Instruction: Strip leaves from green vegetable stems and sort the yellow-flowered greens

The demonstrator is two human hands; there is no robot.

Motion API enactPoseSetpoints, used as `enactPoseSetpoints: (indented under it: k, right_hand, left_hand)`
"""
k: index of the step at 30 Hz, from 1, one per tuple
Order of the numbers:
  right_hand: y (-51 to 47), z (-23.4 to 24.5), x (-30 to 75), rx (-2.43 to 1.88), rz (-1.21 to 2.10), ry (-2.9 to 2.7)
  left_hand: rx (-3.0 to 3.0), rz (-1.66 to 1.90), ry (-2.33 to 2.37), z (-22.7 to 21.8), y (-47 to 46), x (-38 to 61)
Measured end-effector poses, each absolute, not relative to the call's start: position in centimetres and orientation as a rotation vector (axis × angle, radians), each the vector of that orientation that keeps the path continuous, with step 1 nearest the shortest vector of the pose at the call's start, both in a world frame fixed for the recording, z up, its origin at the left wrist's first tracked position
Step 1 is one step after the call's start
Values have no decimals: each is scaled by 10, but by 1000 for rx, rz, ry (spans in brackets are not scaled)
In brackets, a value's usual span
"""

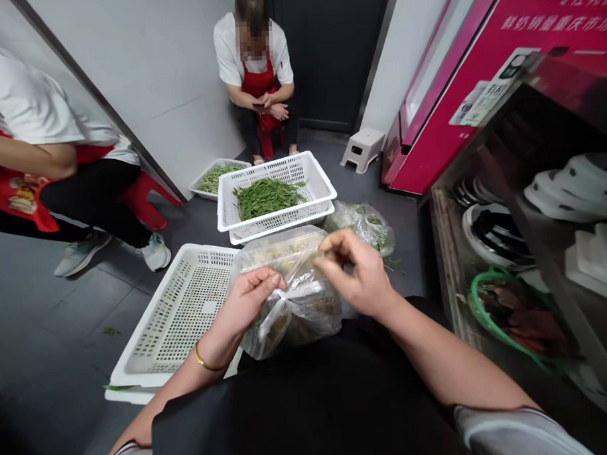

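A clear plastic bag [306, 310] rests at my lap, with pale yellowish and darker brownish contents blurred behind the film. My left hand [251, 297] pinches a gathered fold of the bag between thumb and fingers, and a gold bangle circles that wrist. Over the bag's upper right side is my right hand [357, 272], its fingers curled and the thumb and index tips brought together at the film. What exactly lies between those tips is partly hidden.
A white perforated basket [181, 311] sits at left; beyond the bag, stacked baskets [278, 222] hold green stems. Another bag of greens [366, 225] lies right of them. Two people in red aprons sit nearby. A shelf [448, 249] with dishes and a white stool [364, 148] stand right.
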State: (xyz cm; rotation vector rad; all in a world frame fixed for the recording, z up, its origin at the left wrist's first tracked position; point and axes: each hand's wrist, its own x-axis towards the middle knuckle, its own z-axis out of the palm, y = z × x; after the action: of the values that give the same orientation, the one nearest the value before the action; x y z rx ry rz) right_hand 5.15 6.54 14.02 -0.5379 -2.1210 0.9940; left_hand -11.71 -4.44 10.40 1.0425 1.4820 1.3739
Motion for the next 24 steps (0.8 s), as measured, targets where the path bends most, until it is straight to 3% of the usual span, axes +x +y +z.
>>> enactPoseSetpoints:
  k: [4, 8, 16, 24]
  right_hand:
    - [49, 128, 60, -558, 660, -2464]
    - [45, 113, 56, -489, 575, -2630]
    - [62, 112, 44, -422, 1008, -2403]
    - [70, 110, 19, -601, 1213, -2314]
  left_hand:
    - [980, 1460, 1485, 101, -44, -115]
    - [1021, 1491, 1498, 104, -47, -117]
    - [1640, 1200, 1524, 108, -56, -124]
    - [1566, 1183, 1624, 109, -45, -123]
